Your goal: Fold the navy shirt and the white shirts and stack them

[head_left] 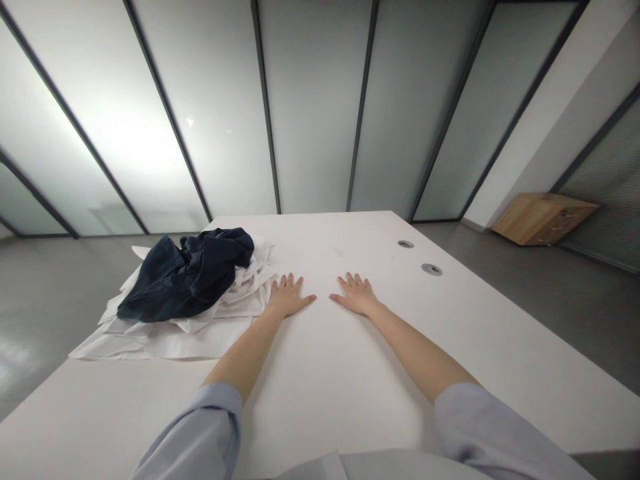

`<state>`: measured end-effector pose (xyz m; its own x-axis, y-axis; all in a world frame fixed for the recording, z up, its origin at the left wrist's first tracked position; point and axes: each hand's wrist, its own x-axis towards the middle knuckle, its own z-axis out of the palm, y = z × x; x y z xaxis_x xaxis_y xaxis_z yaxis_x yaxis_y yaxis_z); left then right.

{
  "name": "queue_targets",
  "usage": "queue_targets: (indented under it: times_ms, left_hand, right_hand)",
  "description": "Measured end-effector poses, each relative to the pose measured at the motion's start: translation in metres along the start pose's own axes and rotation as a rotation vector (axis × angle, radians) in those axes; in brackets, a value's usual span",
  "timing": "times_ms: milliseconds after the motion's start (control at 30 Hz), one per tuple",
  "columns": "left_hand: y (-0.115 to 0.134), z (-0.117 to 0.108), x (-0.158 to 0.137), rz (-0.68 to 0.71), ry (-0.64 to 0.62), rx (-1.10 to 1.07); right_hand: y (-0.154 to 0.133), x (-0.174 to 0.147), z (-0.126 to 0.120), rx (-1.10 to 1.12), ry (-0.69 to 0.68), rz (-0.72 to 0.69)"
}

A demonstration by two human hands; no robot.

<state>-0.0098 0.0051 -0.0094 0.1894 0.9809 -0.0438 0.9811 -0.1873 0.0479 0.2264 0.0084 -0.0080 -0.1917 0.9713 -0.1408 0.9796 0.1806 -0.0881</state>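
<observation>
Both hands lie palm down on a white table, fingers spread, holding nothing. My left hand rests close to the right edge of a pile of white cloth; whether its fingertips touch the cloth I cannot tell. My right hand lies a short way to the right, thumb pointing toward the left one. On top of the white cloth sits a crumpled dark navy garment. Its kind cannot be made out from the folds.
Two round grey cable holes are set in the table's right side. Beyond the far edge stands a frosted glass partition with dark frames. A wooden cabinet is on the grey floor at the right, by a white pillar.
</observation>
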Motion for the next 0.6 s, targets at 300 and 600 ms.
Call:
queue_targets:
  times_ms: [300,600]
  left_hand:
    - [0.000,0.000,0.000,-0.004,0.006,-0.004]
    - [0.000,-0.012,-0.007,0.054,0.114,0.000]
  right_hand:
    - [0.000,0.000,0.001,0.005,0.010,-0.005]
    - [-0.001,-0.004,-0.001,0.019,0.070,-0.008]
